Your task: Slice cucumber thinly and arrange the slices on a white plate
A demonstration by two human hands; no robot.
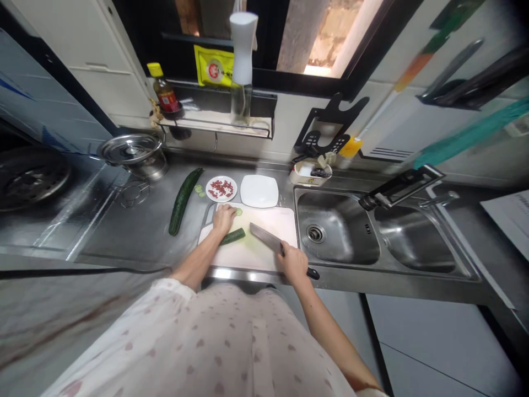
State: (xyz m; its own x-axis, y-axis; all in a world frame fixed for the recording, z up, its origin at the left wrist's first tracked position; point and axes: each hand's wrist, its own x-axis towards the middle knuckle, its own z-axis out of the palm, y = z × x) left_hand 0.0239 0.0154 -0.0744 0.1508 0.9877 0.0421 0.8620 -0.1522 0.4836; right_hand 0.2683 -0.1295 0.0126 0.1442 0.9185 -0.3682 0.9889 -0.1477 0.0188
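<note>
While the person's right hand has its fingers wrapped around the dark handle of a kitchen knife, the left hand rests at the upper left of a pale cutting board, beside a few cucumber slices; whether its fingers pinch any of them cannot be told. The knife's blade points up and leftward over the board, clear of the cut cucumber piece, which lies on the board close to the left wrist. Left of the board, a long cucumber lies at a slant on the steel worktop, with more slices just to its right. Behind the board stand a round plate of chopped red bits and a white square plate. To the right is a double sink.
</note>
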